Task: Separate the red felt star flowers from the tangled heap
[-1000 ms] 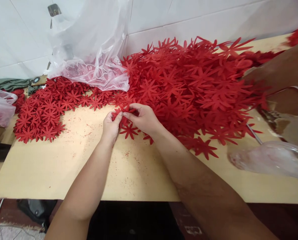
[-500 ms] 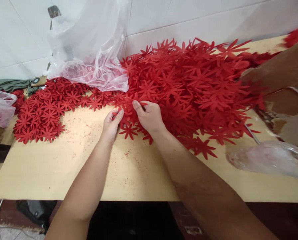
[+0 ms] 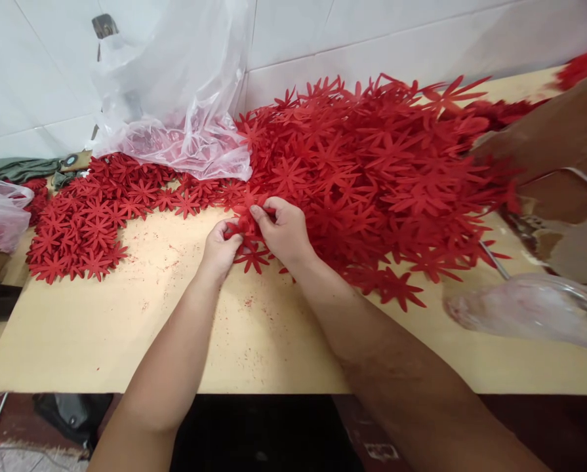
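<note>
Bench (image 3: 77,328), pale, beneath left hand (image 3: 222,250) and right hand (image 3: 284,231). Large heap of red flower cut-outs (image 3: 362,170), right of hands and beyond, likely for short reach. Smaller pile (image 3: 81,229), left of hands, perhaps for separation. Both hands close together, pinched on red flower pieces (image 3: 245,213) between them, presumably for fingertip control; count impossible to tell.

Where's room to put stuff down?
In front of the smaller flower pile, left of the left forearm, the table has only red specks; room too between right forearm and clear plastic. Back right's crowded with the bigger pile.
</note>
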Tool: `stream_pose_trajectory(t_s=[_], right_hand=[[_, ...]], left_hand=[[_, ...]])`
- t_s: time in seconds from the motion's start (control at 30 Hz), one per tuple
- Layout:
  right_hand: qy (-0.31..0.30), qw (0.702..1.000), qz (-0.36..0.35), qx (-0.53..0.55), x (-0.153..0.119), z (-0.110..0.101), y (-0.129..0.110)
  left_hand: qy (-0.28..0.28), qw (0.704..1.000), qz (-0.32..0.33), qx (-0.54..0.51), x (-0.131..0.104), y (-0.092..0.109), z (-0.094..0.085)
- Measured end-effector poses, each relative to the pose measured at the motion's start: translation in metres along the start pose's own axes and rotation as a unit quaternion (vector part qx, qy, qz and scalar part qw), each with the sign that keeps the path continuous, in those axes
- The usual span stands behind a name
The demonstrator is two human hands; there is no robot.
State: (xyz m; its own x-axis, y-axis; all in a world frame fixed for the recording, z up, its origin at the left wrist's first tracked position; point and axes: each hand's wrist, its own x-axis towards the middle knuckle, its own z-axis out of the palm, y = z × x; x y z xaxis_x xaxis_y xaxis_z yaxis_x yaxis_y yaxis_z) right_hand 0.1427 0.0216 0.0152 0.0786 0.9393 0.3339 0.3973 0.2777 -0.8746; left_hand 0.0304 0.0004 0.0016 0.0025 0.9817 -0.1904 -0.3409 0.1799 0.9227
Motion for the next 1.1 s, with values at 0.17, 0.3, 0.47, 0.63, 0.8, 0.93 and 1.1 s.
stream_pose_trajectory(t_s=[0.17, 0.3, 0.47, 0.63, 0.8, 0.93, 1.1], right_hand=[[0.035, 0.999, -0.007, -0.038, 0.000, -0.003, -0.003], [0.038, 0.997, -0.021, -0.060, -0.004, 0.001, -0.004], [0.042, 0.999, -0.010, 0.024, -0.004, 0.005, -0.002], [0.052, 0.983, 0.039, 0.172, 0.007, 0.004, 0.008], [0.114, 0.964, 0.090, 0.224, 0.019, -0.003, 0.026], [0.060, 0.967, 0.081, 0.234, 0.020, -0.006, 0.022], [-0.078, 0.960, 0.083, 0.257, 0.009, -0.004, 0.004]], left_hand=[[-0.055, 0.998, -0.026, -0.025, -0.003, 0.005, -0.001], [-0.081, 0.996, -0.030, -0.008, -0.009, 0.010, 0.001], [-0.083, 0.996, -0.017, -0.006, -0.008, 0.007, 0.002], [-0.064, 0.998, -0.006, -0.029, -0.003, 0.002, -0.002], [-0.047, 0.998, -0.013, -0.050, 0.000, 0.000, -0.003], [-0.025, 0.998, -0.013, -0.051, 0.002, -0.001, -0.003], [-0.018, 0.998, 0.009, -0.067, 0.005, -0.003, -0.004]])
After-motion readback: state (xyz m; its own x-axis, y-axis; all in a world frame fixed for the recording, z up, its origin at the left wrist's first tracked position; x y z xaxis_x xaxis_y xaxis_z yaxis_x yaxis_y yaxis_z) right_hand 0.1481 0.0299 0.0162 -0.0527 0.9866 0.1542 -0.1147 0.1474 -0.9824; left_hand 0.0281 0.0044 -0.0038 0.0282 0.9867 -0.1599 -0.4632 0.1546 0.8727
